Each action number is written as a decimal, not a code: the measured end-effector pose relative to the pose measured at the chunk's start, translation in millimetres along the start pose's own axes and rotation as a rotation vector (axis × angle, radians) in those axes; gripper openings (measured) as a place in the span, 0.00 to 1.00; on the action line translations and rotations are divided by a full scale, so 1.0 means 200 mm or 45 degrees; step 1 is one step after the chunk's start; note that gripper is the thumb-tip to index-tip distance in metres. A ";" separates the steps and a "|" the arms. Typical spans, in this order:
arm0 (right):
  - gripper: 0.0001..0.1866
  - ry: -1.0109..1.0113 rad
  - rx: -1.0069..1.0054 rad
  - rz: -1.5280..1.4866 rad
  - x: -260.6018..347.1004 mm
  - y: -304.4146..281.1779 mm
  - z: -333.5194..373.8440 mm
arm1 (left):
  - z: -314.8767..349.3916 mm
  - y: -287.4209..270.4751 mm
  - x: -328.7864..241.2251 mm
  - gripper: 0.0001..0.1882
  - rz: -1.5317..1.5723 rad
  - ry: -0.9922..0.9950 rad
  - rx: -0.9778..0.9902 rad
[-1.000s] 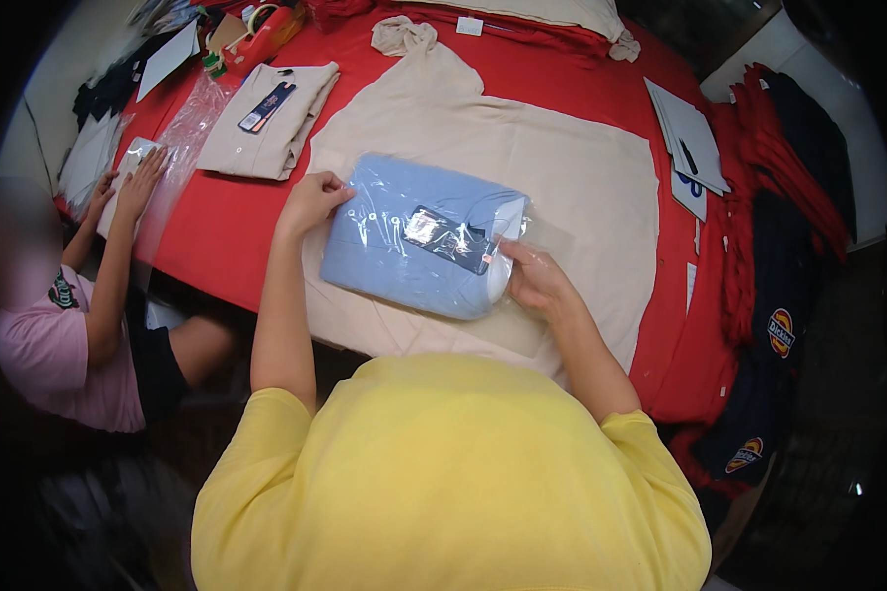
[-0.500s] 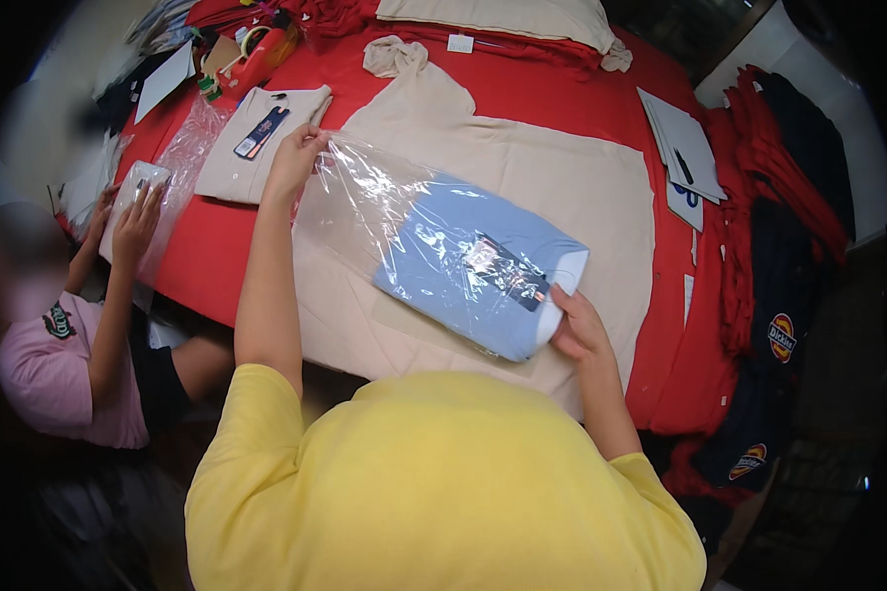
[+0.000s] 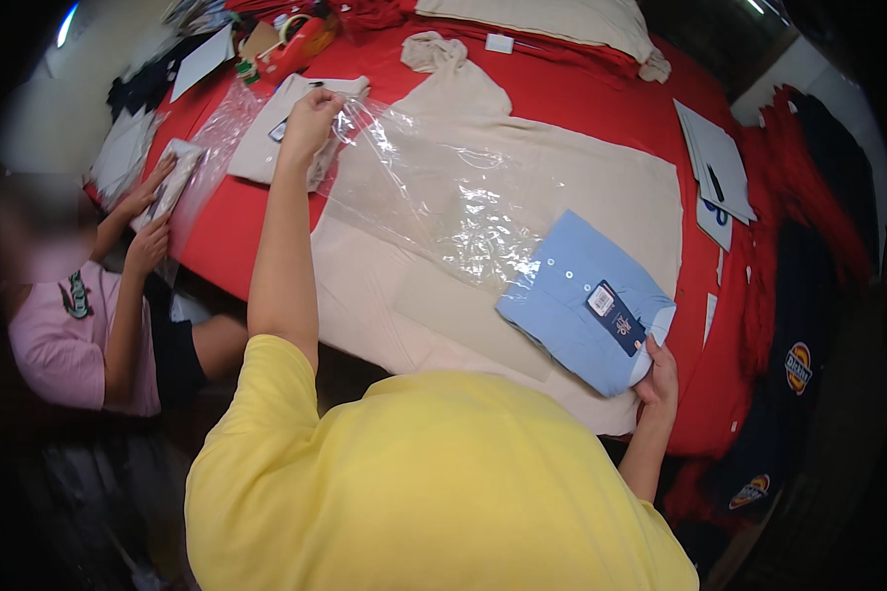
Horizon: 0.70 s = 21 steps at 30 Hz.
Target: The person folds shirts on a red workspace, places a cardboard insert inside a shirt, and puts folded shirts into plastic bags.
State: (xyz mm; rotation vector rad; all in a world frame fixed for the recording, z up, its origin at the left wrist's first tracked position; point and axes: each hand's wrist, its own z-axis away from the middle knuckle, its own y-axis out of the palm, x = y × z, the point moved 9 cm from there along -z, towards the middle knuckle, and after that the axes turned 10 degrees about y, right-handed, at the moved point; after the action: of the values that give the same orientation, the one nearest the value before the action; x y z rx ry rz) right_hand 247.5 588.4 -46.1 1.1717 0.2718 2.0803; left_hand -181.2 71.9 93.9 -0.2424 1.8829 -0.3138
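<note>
My left hand [image 3: 317,110] is closed in a pinch on one end of a clear plastic bag [image 3: 434,202], held up and stretched toward the right. A folded light blue shirt [image 3: 572,286] with buttons lies mostly outside the bag, its left end still at the bag's mouth. On the shirt sits a dark hang tag [image 3: 616,320]. My right hand [image 3: 660,374] grips the shirt's right end at its white inner edge, thumb on top. Underneath spreads a beige garment [image 3: 601,167], with a flat pale rectangle [image 3: 463,310] on it.
A folded beige garment [image 3: 266,133] lies behind my left forearm. At left, a person in a pink shirt [image 3: 79,340] handles a wrapped packet [image 3: 172,182]. A red tape dispenser [image 3: 301,44] stands far left. Papers with a pen [image 3: 715,182] lie right, beside hanging red garments [image 3: 788,197].
The blue shirt has come most of the way out of the bag, pulled rightward by my right hand. My left hand still pinches the bag's end, and the view has shifted slightly.
</note>
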 end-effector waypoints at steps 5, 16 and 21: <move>0.24 -0.072 -0.012 0.282 0.16 -0.01 -0.02 | 0.28 -0.23 -0.12 0.09 -0.090 -0.049 -0.306; 0.33 -1.127 -0.192 2.060 0.56 1.04 0.37 | 0.71 0.32 -1.33 0.04 -0.017 0.579 0.339; 0.38 -1.346 0.216 1.460 0.66 1.32 0.47 | 1.09 1.04 -1.92 0.09 -0.050 1.187 0.889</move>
State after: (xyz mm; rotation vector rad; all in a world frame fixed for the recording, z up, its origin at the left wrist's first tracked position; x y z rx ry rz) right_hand 152.9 473.1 225.8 2.7366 -0.9381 1.8508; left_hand 147.7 369.5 298.2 0.4188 2.5084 -1.2386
